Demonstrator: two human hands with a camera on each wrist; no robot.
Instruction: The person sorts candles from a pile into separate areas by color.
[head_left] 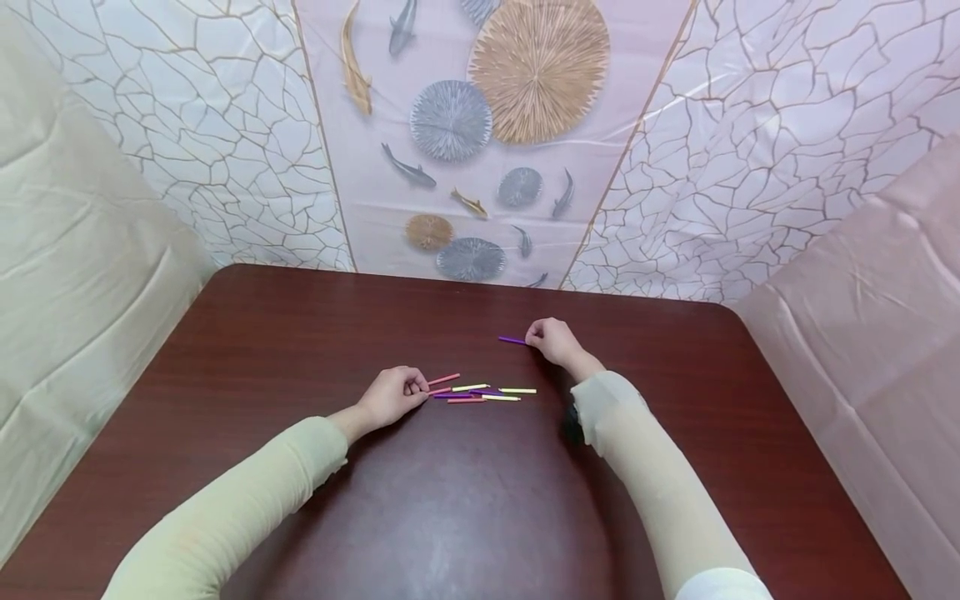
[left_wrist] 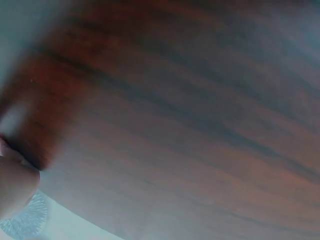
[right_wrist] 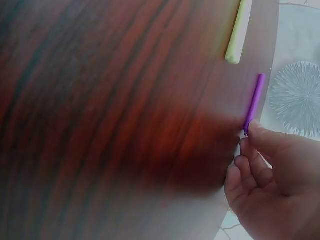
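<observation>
In the head view my right hand point(head_left: 553, 340) pinches one end of a slim, pencil-like purple stick point(head_left: 512, 339) between thumb and fingertips. The right wrist view shows this purple stick point(right_wrist: 255, 100) pointing away from the thumb, with the other fingers curled below. To the left, my left hand point(head_left: 393, 394) is low over the table, thumb and fingertips together at the left end of a red stick point(head_left: 440, 391). A second red stick point(head_left: 445, 379) lies just above it. Only part of a finger shows at the edge of the left wrist view.
Several red, yellow and purple sticks lie in a loose cluster on the dark wooden table point(head_left: 450, 500), among them a yellow stick point(head_left: 517, 391) at its right side. Patterned cloth point(head_left: 465, 217) hangs behind the table's far edge, and pale padded panels flank both sides.
</observation>
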